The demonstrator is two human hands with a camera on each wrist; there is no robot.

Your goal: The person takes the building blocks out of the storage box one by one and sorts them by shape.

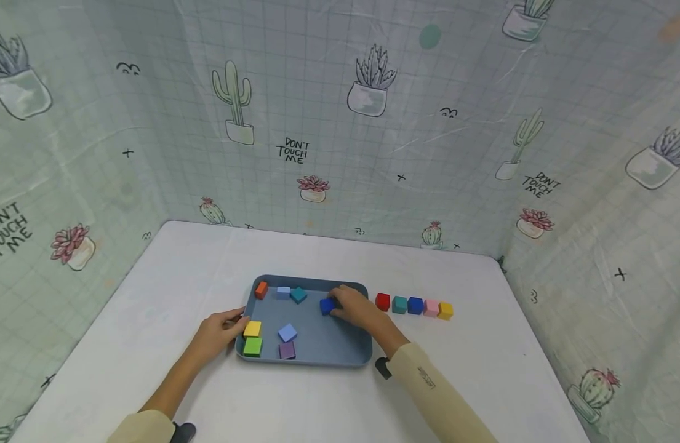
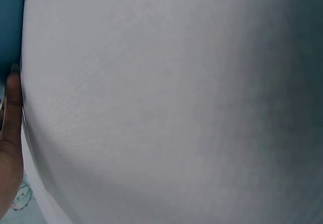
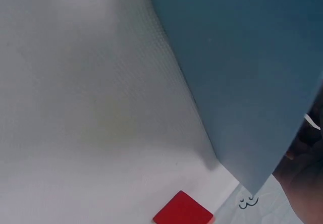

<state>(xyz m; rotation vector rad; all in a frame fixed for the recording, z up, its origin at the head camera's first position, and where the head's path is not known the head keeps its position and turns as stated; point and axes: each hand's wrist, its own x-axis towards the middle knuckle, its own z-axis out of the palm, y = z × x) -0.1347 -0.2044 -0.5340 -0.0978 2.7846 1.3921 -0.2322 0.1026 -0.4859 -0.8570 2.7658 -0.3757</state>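
Note:
A blue-grey tray lies on the white table with several coloured blocks in it. My right hand reaches over its right side and pinches a dark blue cube between thumb and fingers. At the tray's left rim, my left hand grips the edge, close to a yellow block. Below that one sits a green block. A purple block and a light blue block lie near the front. Along the back are an orange block, another light blue block and a teal block.
Right of the tray stands a row of cubes on the table: red, teal, blue, pink and yellow. A cactus-printed cloth hangs behind and beside the white table.

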